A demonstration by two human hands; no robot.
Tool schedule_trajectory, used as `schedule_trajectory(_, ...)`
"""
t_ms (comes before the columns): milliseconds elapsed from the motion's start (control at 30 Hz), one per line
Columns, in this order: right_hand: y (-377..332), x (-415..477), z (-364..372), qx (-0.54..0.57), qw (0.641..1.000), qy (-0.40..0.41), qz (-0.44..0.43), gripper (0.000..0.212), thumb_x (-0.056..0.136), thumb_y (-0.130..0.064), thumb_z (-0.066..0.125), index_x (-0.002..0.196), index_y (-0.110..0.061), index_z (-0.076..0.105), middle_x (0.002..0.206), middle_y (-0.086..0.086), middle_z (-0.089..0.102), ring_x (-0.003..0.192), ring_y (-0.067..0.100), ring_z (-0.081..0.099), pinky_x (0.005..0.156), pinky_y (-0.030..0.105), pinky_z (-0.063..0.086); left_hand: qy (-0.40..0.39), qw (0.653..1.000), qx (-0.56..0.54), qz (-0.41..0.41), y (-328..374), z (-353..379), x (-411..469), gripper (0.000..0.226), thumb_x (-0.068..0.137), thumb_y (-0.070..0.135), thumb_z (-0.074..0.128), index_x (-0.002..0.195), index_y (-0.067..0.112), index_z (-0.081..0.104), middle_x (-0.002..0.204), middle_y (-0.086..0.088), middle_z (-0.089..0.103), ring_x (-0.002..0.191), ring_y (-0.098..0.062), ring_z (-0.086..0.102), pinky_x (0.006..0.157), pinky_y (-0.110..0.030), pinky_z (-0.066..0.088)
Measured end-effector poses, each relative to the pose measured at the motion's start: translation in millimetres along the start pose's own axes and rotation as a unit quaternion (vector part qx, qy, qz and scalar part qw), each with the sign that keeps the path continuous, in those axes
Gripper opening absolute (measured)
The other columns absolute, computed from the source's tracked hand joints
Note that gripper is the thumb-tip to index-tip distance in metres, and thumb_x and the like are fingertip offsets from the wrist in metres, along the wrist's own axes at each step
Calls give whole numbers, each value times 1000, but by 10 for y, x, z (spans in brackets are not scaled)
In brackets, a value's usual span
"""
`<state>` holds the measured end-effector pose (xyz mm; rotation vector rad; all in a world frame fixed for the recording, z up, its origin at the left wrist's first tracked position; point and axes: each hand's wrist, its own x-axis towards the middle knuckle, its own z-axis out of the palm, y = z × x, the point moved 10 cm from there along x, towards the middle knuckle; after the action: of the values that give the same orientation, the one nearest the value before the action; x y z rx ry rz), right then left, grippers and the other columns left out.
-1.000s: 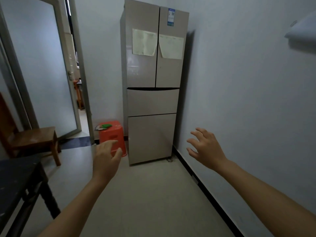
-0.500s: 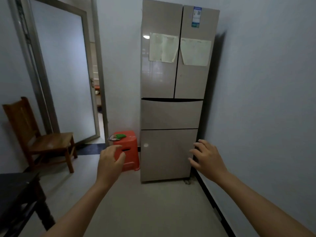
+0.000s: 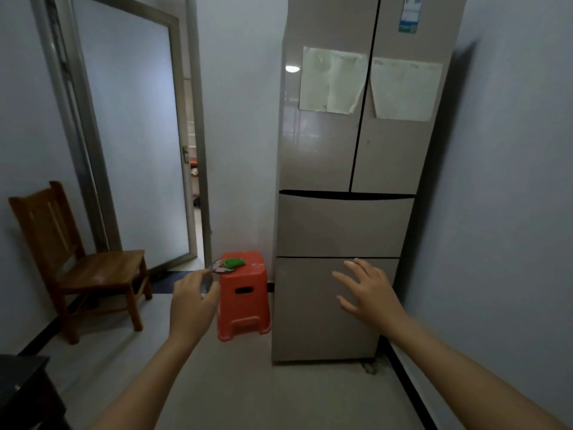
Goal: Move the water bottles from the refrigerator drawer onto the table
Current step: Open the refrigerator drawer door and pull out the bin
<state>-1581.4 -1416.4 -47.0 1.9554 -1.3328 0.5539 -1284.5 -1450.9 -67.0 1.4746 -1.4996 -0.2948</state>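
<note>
A tall beige refrigerator (image 3: pixel 356 150) stands against the far wall, with two upper doors, a middle drawer (image 3: pixel 344 226) and a lower drawer (image 3: pixel 310 308), all closed. No water bottles show. My right hand (image 3: pixel 369 293) is raised in front of the lower drawer, fingers spread, holding nothing. My left hand (image 3: pixel 193 302) hangs in the air left of the fridge, in front of the red stool, fingers loosely curled and empty. A corner of the dark table (image 3: pixel 21 377) shows at the bottom left.
A red plastic stool (image 3: pixel 245 299) with a green item on top stands just left of the fridge. A wooden chair (image 3: pixel 93 268) is by the left wall. A frosted glass door (image 3: pixel 133 135) stands ajar. The right wall runs close beside the fridge.
The fridge has grown larger in view as I came closer. Both hands stayed raised; my right hand now overlaps the lower drawer front. The table has slid mostly out of view.
</note>
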Motion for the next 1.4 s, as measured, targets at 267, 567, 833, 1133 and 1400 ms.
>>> schedule_trajectory(267, 399, 942, 701, -22, 999, 16, 33, 52, 68, -40, 70, 115, -17, 61, 117, 18, 61, 109, 38, 58, 83, 52, 48, -17, 996, 75, 37, -126, 532, 1157, 58, 79, 39, 41, 126, 7, 50, 133, -15, 49, 125, -32, 38, 101, -51, 32)
schedule_trajectory(567, 757, 1361, 1835, -27, 997, -53, 38, 62, 60, -45, 80, 115, -21, 61, 118, 14, 62, 110, 36, 58, 81, 55, 47, -73, 981, 177, 18, -476, 1447, 1907, 67, 91, 44, 44, 146, 20, 13, 155, -7, 9, 141, -28, 3, 112, -49, 14)
schedule_trajectory(833, 1323, 1963, 2981, 18, 992, -114, 57, 70, 52, -40, 85, 113, -20, 59, 112, 17, 64, 104, 38, 61, 76, 53, 50, -104, 975, 197, 15, -606, 2351, 2766, 63, 93, 40, 42, 145, 18, 15, 154, -6, 14, 141, -26, 7, 112, -44, 15)
schedule_trajectory(1133, 1698, 2548, 4132, 55, 977, -184, 92, 67, 46, -40, 87, 106, -18, 67, 106, 14, 67, 100, 34, 64, 72, 50, 53, -125, 983, 127, -43, -686, 3186, 3585, 55, 90, 29, 51, 140, 15, 31, 144, -7, 36, 134, -23, 27, 108, -45, 28)
schedule_trajectory(1400, 1769, 2793, 4664, 74, 969, -200, 126, 69, 47, -35, 88, 109, -14, 66, 109, 16, 66, 102, 33, 64, 75, 44, 53, -169, 975, -27, -138, -1099, 3915, 3987, 45, 89, 15, 56, 131, 11, 43, 119, -12, 55, 93, -15, 50, 73, -25, 44)
